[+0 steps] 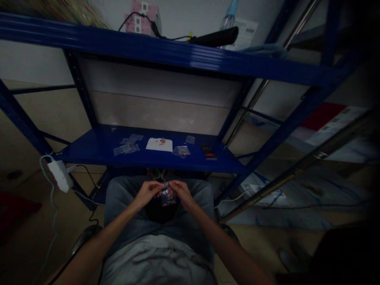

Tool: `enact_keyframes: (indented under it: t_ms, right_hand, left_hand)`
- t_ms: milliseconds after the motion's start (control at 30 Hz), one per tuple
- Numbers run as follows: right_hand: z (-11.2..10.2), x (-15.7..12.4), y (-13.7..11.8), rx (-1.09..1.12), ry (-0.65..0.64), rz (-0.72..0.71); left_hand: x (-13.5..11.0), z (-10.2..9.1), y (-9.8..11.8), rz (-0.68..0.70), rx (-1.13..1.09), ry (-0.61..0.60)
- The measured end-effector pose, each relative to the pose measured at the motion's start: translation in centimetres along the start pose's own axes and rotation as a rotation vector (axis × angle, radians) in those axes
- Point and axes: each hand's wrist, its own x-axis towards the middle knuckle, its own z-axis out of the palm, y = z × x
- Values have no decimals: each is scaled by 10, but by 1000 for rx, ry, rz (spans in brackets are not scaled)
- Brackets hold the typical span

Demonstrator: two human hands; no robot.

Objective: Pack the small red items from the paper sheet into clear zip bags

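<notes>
Above my lap, a small clear plastic bag with colourful bits inside hangs between my two hands. My left hand pinches its upper left corner, while my right hand pinches the upper right one. What the bits are is too dark and small to tell. On the blue shelf ahead lies a white sheet of paper with a few reddish pieces on it. Another filled clear bag rests to its right, and several flat clear bags lie to its left.
A dark flat box or device lies at the shelf's right. The upper blue beam crosses ahead, with a black rod-like object, pink box and bottle above it. A white power strip hangs at left with cables.
</notes>
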Motion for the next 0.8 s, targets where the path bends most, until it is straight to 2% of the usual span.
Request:
enact_keyframes:
  t_ms: [133,267,333,467,533,667,800]
  right_hand:
    - [0,0,5,17,26,7]
    - [-8,13,-5,26,46,-32]
    - [-19,32,-18,16,120,-86]
    - [-50,92,-60,-267,485,-215]
    - [-66,122,-82,-392,595,-232]
    - [-90,169,-110,-557,659,-215]
    - [-101,196,-116,-734,662,-166]
  left_hand:
    - [-3,2,5,29,-33,-42]
    - [-3,-3,10,35,-56,-54]
    - [0,-7,9,16,-75,-50]
    - [8,-13,3,-2,-100,-21]
    - [10,-16,3,3,-96,-11]
    - [11,-21,8,-3,-86,-12]
    - [11,-22,10,-14,-108,5]
